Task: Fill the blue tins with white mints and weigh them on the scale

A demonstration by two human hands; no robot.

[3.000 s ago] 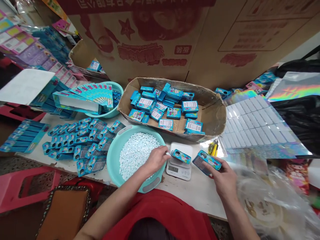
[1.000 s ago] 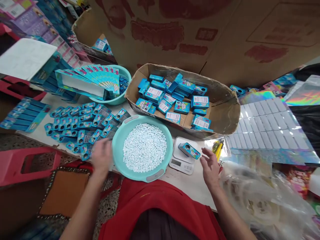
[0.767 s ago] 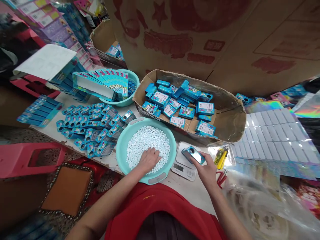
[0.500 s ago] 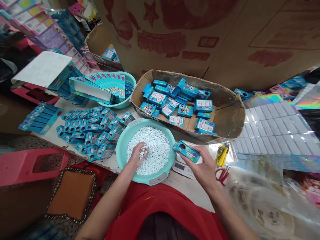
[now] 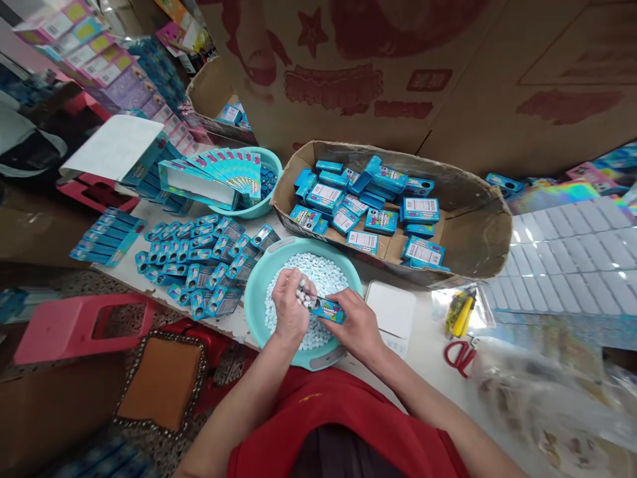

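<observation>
Over a turquoise basin (image 5: 255, 302) of small white candies (image 5: 318, 267), my left hand (image 5: 291, 305) is curled round a handful of the candies. My right hand (image 5: 355, 325) grips a small blue candy box (image 5: 328, 309) tilted toward the left hand. The box's end meets the left fingers, and its opening is mostly hidden there. To the right of the basin lies a white scale (image 5: 391, 312), just beyond my right hand.
A cut-down carton (image 5: 468, 245) with several blue boxes stands behind the basin. More blue boxes (image 5: 199, 252) stand in rows at left, near a second turquoise basin (image 5: 271, 162). Red scissors (image 5: 458, 358), a yellow cutter (image 5: 462, 318) and plastic bags (image 5: 527, 392) lie at right.
My right hand has brought the box left from above the scale to over the basin. My left hand has lifted its candies up to the box's end.
</observation>
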